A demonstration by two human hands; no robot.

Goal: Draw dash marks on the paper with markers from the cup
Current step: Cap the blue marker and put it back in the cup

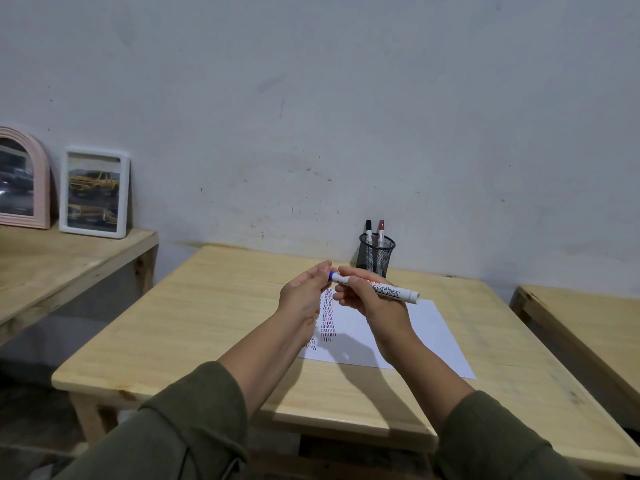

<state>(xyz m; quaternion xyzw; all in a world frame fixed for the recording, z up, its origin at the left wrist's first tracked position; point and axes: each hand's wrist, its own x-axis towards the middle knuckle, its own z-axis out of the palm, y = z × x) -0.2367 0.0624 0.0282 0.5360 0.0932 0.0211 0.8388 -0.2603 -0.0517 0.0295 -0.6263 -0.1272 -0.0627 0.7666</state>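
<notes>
A white sheet of paper (426,337) lies on the wooden table (207,306), with columns of red and dark dash marks (327,320) on its left part. Above the paper my right hand (367,299) holds a white marker (384,291) level by its barrel. The marker's blue cap (331,276) points left, and the fingers of my left hand (304,292) are closed around it. A black mesh cup (376,254) stands at the table's back edge, holding a black-capped marker (369,232) and a red-capped marker (381,232).
A grey wall (346,116) rises right behind the table. A second wooden table (52,261) at the left carries a white picture frame (94,192) and a pink arched frame (22,178). A third table's edge (588,323) shows at the right.
</notes>
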